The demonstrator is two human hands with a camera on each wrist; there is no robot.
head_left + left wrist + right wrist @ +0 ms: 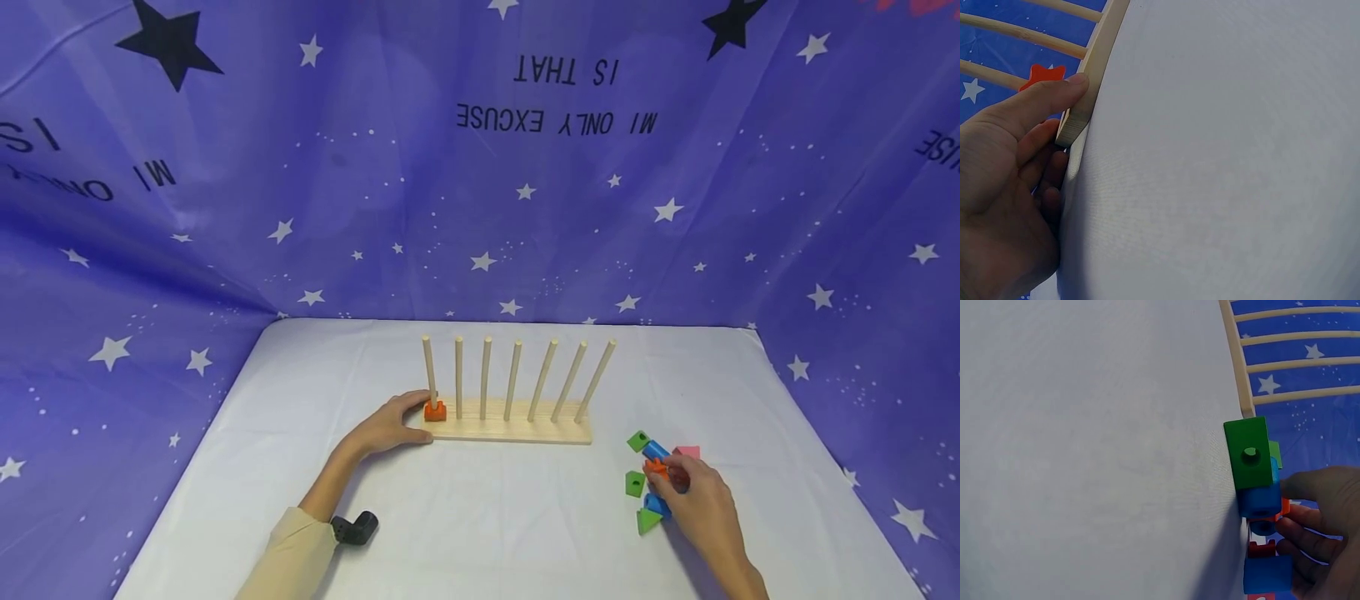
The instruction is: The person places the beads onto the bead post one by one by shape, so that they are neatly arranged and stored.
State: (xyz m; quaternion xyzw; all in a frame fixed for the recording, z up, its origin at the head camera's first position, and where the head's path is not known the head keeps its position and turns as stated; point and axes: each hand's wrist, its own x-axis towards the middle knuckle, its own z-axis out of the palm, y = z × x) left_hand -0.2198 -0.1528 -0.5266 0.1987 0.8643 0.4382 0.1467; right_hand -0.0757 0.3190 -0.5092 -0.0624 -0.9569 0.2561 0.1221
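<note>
My left hand [390, 427] grips the left end of a wooden peg stand [510, 430], thumb at the front edge and fingers behind. Several upright pegs rise from the stand, and an orange star-shaped bead [435, 412] sits at the foot of the leftmost one. At the right, my right hand [703, 502] pinches another orange bead [655, 470] between thumb and fingers, low among loose blocks. Around it lie green blocks [634, 483], blue blocks [655, 451], a pink block [687, 452] and a dark red piece [678, 477], partly covered by the fingers.
A black angled object [356, 528] is at the left forearm, beside the beige sleeve [292, 558]. White cloth [510, 517] covers the table. Purple star-printed fabric [480, 208] hangs behind and at both sides.
</note>
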